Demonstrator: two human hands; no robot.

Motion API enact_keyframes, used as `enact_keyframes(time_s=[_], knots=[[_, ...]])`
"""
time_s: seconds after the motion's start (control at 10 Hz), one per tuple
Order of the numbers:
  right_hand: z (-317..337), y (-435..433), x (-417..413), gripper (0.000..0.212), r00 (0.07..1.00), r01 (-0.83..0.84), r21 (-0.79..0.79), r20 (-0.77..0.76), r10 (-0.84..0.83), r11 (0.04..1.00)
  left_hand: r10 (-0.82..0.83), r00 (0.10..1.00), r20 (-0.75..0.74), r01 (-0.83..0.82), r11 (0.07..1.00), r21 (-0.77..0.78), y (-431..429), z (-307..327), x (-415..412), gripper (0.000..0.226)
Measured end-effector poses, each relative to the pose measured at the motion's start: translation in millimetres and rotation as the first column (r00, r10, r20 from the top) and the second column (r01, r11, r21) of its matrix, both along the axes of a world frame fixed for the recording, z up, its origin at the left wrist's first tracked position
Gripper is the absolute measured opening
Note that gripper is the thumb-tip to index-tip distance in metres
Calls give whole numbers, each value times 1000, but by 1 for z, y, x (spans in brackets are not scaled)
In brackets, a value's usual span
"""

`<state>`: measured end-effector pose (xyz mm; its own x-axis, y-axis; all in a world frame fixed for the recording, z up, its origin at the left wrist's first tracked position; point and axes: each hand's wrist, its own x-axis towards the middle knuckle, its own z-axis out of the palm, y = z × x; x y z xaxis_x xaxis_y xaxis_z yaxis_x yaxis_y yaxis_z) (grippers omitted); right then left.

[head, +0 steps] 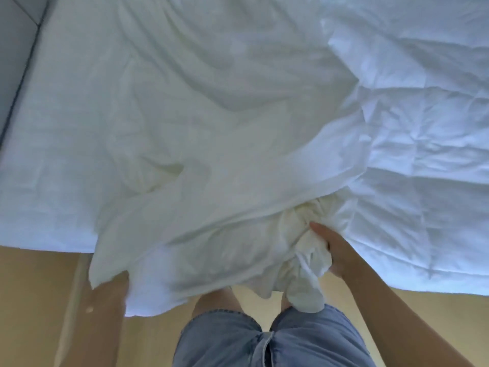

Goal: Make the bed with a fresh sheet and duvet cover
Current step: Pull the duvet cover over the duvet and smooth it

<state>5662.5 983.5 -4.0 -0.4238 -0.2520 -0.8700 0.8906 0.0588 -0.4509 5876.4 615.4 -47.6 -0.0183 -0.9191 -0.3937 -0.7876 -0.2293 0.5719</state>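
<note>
A white duvet cover (201,160) lies crumpled across the bed and hangs over its near edge. My right hand (332,247) grips a bunched wad of that cover at the edge. My left forearm runs up under the cover's hanging corner; the left hand itself is hidden beneath the cloth. A quilted white duvet (412,144) is spread over the right part of the bed. The white sheet (47,144) on the mattress shows at the left.
A grey headboard or wall panel (16,62) borders the bed at the far left. Tan wooden floor (34,300) lies below the bed edge. My legs in blue denim shorts (264,343) stand close to the bed.
</note>
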Motion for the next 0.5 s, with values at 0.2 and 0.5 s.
enact_keyframes(time_s=[0.2,0.5], knots=[[12,26,-75,70,957,287,-280,39,-288,916,-459,887,-56,452,886,-107,145,74,-163,59],[38,3,-97,30,773,-593,-88,-341,535,800,-785,616,-60,740,551,385,242,92,-345,84]])
